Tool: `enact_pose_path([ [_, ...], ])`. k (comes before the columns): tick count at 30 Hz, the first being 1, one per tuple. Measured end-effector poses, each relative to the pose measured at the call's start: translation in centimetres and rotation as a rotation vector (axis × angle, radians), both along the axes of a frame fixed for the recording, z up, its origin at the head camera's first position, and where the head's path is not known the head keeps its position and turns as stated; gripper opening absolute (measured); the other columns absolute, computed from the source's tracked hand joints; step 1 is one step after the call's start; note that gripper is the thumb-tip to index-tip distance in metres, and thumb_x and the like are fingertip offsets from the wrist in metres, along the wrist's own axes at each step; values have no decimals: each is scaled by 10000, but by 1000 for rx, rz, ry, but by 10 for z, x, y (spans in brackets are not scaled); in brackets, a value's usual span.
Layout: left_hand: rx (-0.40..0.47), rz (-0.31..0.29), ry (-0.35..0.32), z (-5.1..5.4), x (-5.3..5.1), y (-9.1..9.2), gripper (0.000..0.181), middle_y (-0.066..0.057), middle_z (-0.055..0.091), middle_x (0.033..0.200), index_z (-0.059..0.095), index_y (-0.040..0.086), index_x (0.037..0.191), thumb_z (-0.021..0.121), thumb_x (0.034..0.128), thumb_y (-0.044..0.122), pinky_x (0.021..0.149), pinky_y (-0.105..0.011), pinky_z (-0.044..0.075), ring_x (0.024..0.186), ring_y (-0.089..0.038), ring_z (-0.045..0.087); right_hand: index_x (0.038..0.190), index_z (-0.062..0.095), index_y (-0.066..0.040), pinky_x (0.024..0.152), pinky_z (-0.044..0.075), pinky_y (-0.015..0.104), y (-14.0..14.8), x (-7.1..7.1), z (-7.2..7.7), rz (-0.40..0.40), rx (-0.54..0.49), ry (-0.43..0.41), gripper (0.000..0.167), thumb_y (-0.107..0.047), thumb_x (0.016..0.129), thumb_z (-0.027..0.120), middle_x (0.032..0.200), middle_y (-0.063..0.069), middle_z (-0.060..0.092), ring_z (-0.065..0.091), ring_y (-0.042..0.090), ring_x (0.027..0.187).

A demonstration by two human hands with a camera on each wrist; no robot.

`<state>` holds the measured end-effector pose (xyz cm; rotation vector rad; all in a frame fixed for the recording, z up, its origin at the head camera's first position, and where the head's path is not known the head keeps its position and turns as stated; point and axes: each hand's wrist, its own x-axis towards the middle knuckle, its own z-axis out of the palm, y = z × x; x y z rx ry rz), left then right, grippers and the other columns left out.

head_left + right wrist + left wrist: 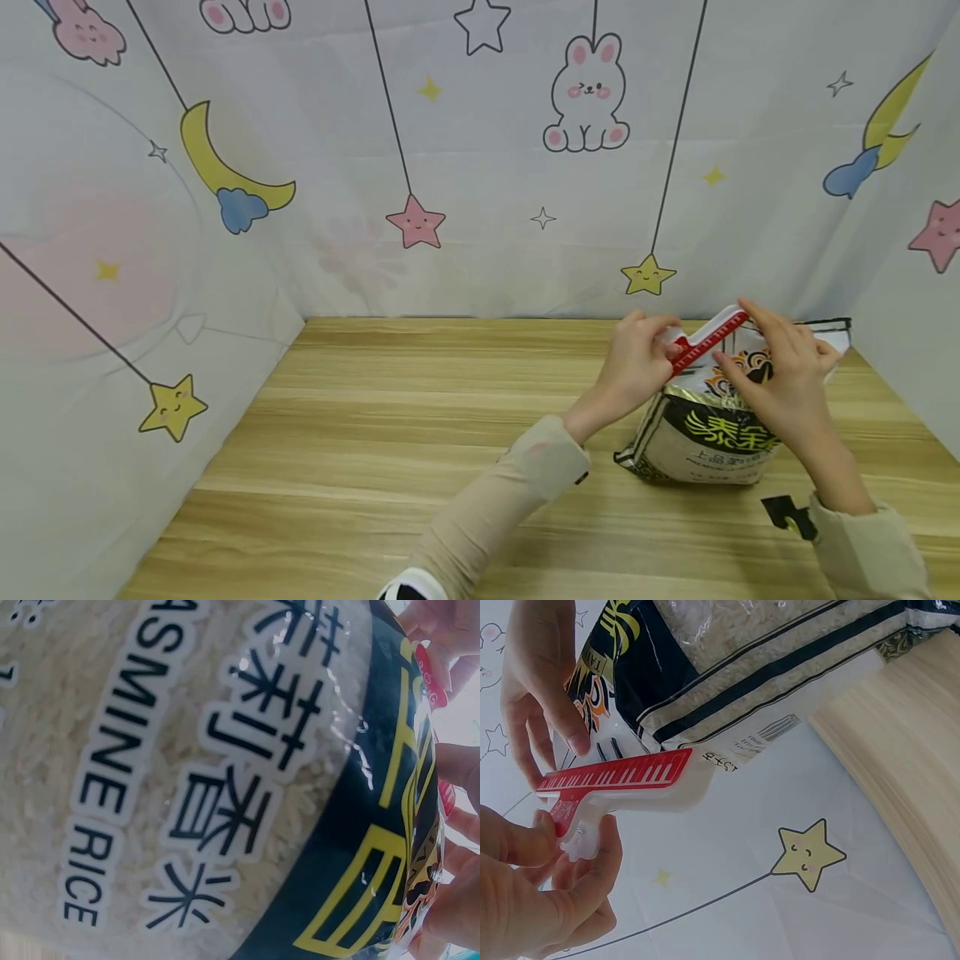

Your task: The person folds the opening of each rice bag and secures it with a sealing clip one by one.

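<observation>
A bag of jasmine rice [697, 450], clear plastic with dark bands and yellow lettering, stands on the table at the right in the head view. Along its top lies a red and white bag clip [708, 340] with a piano-key pattern. My left hand [628, 360] pinches the clip's tab between thumb and fingers, also plain in the left wrist view [555, 885]. Across from it, my right hand [791, 375] holds the clip's far end, index fingertip on that end and thumb against the bag front. Rice and printing fill most of the right wrist view.
The wooden table [360, 433] reaches left of the bag. A white curtain [495, 258] printed with stars, moons and rabbits hangs behind and at both sides. A small black piece [787, 515] shows by the right sleeve [862, 550].
</observation>
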<state>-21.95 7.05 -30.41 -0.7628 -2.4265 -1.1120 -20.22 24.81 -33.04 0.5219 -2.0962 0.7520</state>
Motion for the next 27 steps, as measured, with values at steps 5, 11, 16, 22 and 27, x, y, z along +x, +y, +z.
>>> enact_pose_path([
  [5, -1, -4, 0, 2, -1, 1, 263, -31, 610, 776, 672, 76, 953, 620, 720, -34, 559, -70, 281, 643, -67, 381, 1291, 465, -85, 825, 82, 479, 1, -1, 0, 3, -2, -3, 675, -528, 790, 560, 1107, 289, 539, 391, 393, 923],
  [11, -5, 4, 1, 4, -2, 3, 251, -23, 597, 767, 672, 90, 934, 628, 717, -30, 547, -71, 287, 647, -60, 383, 1316, 434, -93, 830, 80, 502, 1, -1, 1, 4, 5, -17, 710, -558, 789, 533, 1134, 304, 528, 373, 379, 884],
  [16, 1, 15, -7, 5, -2, 3, 250, -35, 606, 785, 676, 87, 937, 635, 716, -23, 554, -69, 293, 655, -62, 401, 1323, 429, -102, 825, 83, 506, 1, -2, 0, 6, 9, -12, 713, -566, 790, 524, 1121, 306, 532, 373, 386, 883],
  [22, 4, 10, -14, 4, -3, 4, 268, -45, 617, 819, 675, 78, 961, 631, 719, -28, 558, -63, 304, 665, -67, 423, 1323, 428, -98, 829, 77, 527, 1, -1, 1, 2, 5, -14, 699, -542, 795, 541, 1111, 309, 532, 368, 402, 897],
  [27, 5, 8, -17, 4, -3, 4, 268, -39, 602, 801, 675, 78, 969, 632, 723, -21, 553, -69, 299, 654, -63, 402, 1328, 418, -91, 827, 73, 536, 0, -1, 2, 1, 7, -23, 709, -543, 796, 539, 1098, 317, 527, 361, 409, 907],
])
